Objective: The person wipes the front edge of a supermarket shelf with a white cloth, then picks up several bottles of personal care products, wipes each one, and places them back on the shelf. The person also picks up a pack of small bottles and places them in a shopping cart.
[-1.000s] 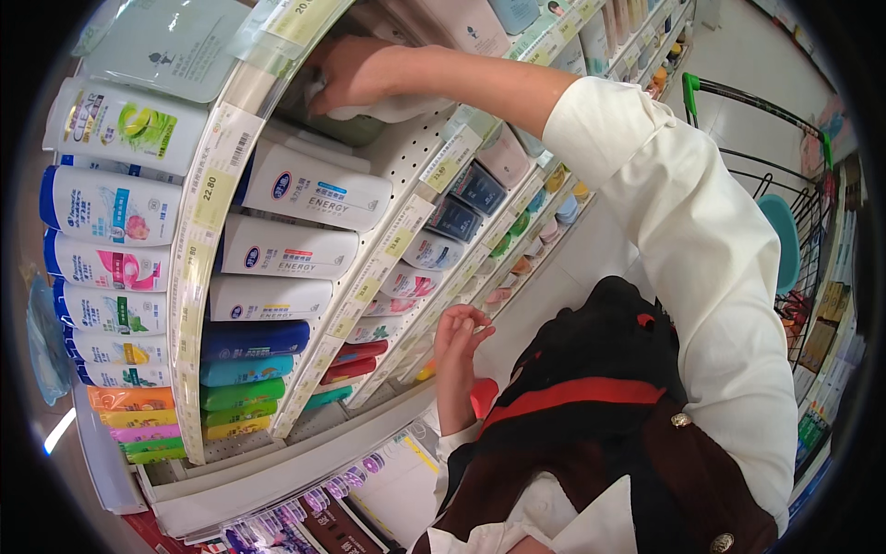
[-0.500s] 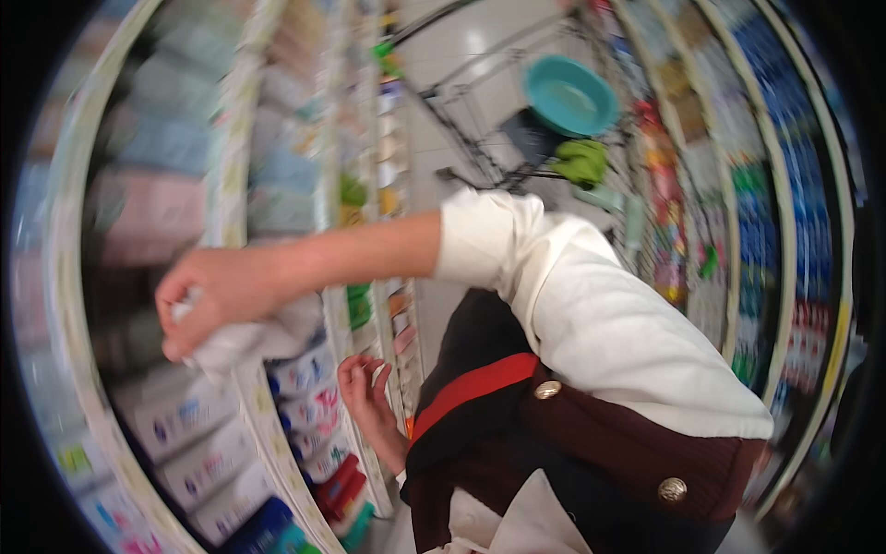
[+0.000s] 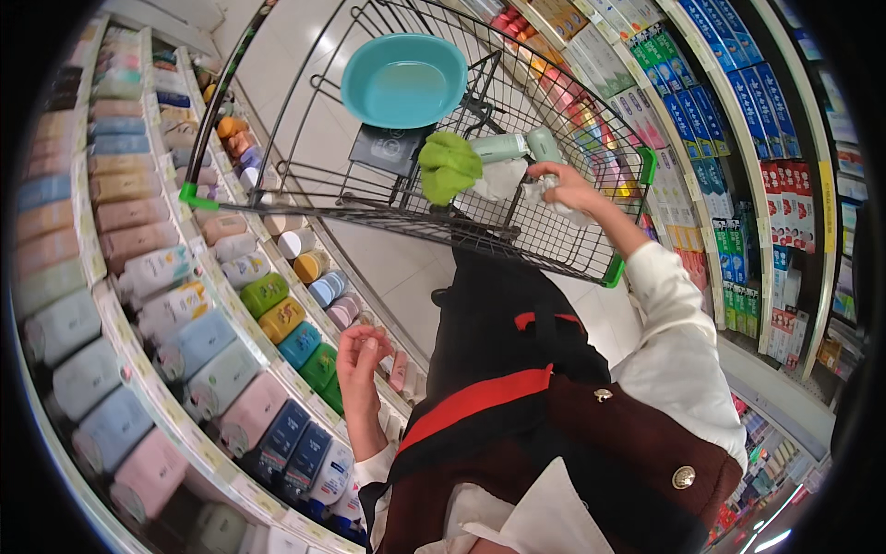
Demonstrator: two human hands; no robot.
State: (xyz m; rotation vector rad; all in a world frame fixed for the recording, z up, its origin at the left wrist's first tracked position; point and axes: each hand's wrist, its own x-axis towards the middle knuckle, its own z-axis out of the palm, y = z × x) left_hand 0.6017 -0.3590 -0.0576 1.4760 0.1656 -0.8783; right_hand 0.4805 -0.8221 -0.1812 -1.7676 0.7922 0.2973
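My right hand is closed on a crumpled white cloth, over the near right part of a wire shopping cart. Beside it in the cart lie another white crumpled piece, a bright green cloth and two pale green bottles, one lying flat and one nearer my fingers. Further left is a teal plastic basin with a dark flat item by it. My left hand hovers near the left shelf, fingers loosely bent, nothing visible in it.
Tiered shelves on the left carry rows of pump and squeeze bottles. On the right, shelves hold boxed goods in blue, green and red. The cart stands across the tiled aisle floor, with green corner pieces.
My right hand has swung from the left shelf over to the cart, still gripping the white cloth. My view has turned, bringing more of the cart in. The left hand stays by the shelf.
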